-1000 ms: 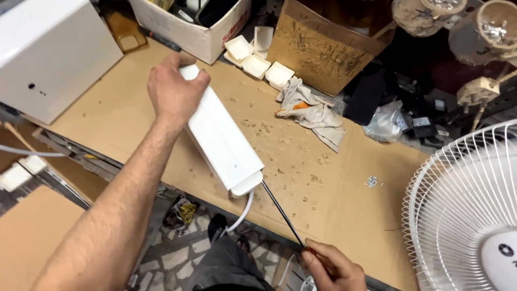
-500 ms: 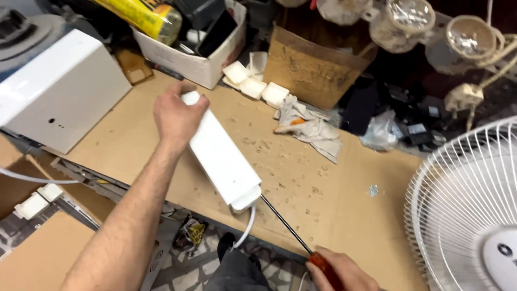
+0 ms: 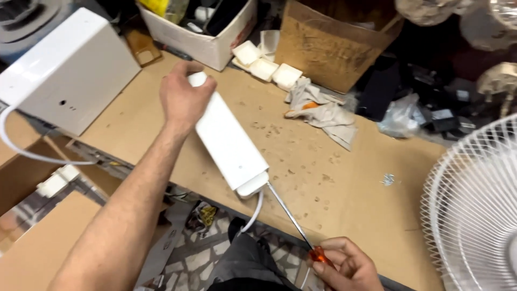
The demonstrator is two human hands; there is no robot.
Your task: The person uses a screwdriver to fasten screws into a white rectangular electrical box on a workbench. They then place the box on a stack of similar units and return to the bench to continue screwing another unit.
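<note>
Compared with the earlier views, the left hand [image 3: 183, 99] is keeping its clamp on the far end of the one long white power strip [image 3: 229, 141], fingers curled over the top, while the right hand [image 3: 344, 267] is now showing more fully at the bottom edge, its fingers pinching the orange handle of the single screwdriver [image 3: 293, 218]. The screwdriver's thin shaft is running up to the near end of the power strip, its tip sitting right at the end cap, much as before. The power strip is lying slantwise on the brown workbench [image 3: 344, 194], its white cord [image 3: 253, 215] hanging off the near edge. Beyond the power strip, three small white square pieces [image 3: 266, 67] are lying together, and just to their right one crumpled rag [image 3: 323, 110] is resting. Left of the power strip, one large white box-shaped casing [image 3: 67, 70] is sitting, and far to its right one white fan grille [image 3: 476, 210] is standing. One small cluster of screws [image 3: 388, 179] is lying between the power strip and the fan grille.
</note>
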